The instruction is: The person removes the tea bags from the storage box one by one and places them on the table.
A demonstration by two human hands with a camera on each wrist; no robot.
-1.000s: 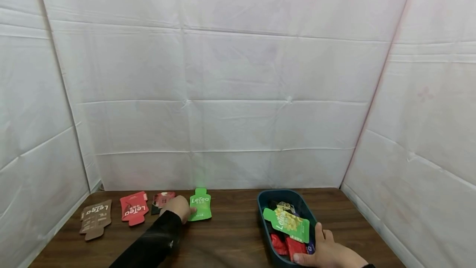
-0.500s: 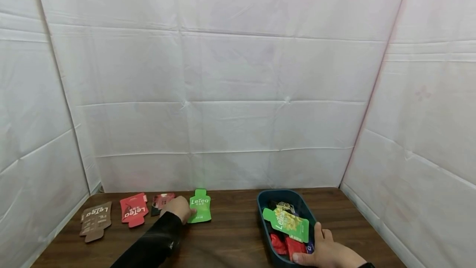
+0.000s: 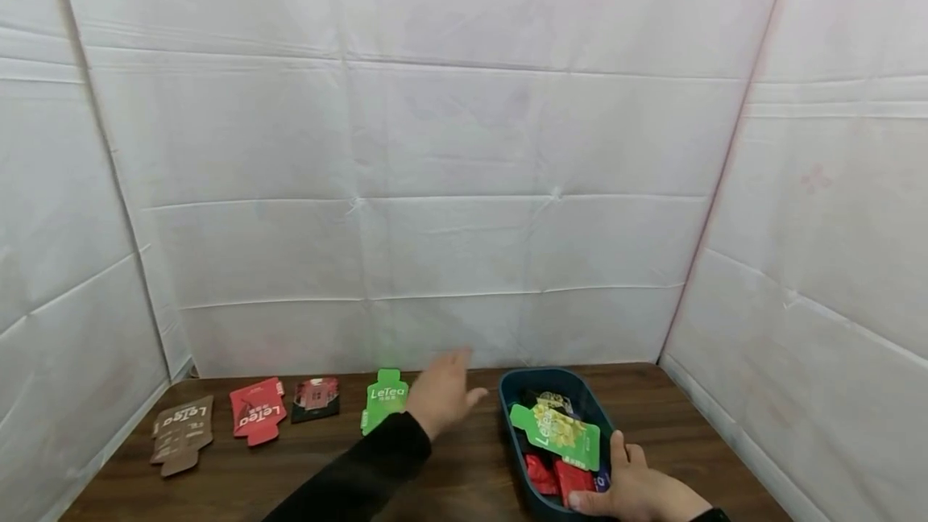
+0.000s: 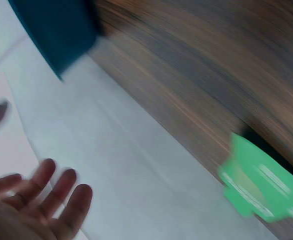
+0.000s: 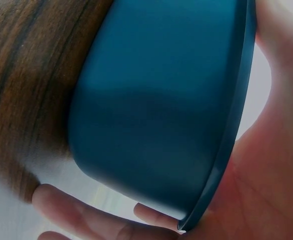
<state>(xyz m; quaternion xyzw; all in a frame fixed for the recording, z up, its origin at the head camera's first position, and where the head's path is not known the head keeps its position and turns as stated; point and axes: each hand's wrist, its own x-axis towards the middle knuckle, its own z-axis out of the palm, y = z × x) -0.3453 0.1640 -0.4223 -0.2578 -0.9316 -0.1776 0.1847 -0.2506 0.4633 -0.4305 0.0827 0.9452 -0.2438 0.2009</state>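
My left hand (image 3: 444,393) hovers with fingers spread and nothing in them, between a green LeTea packet (image 3: 384,398) and a dark blue bin (image 3: 509,457). In the left wrist view the fingers are blurred, with the green packet (image 4: 266,180) lying off to the right. My right hand (image 3: 641,490) grips the bin's near right side. Its thumb lies over the rim, and fingers reach along the outer wall (image 5: 151,100) in the right wrist view. Inside the bin, a green packet with yellow flowers (image 3: 569,435) lies over red packets (image 3: 574,477) and dark ones.
Left of the green packet, a small black-and-red packet (image 3: 316,399), a red LeTea packet (image 3: 258,412) and brown LeTea packets (image 3: 183,430) lie in a row on the wooden table (image 3: 275,490). White sheeting (image 3: 449,248) walls off the back and both sides.
My left hand has left the black-and-red packet, which now shows fully, and swung right past the green packet with fingers opened out. My right hand stays on the bin.
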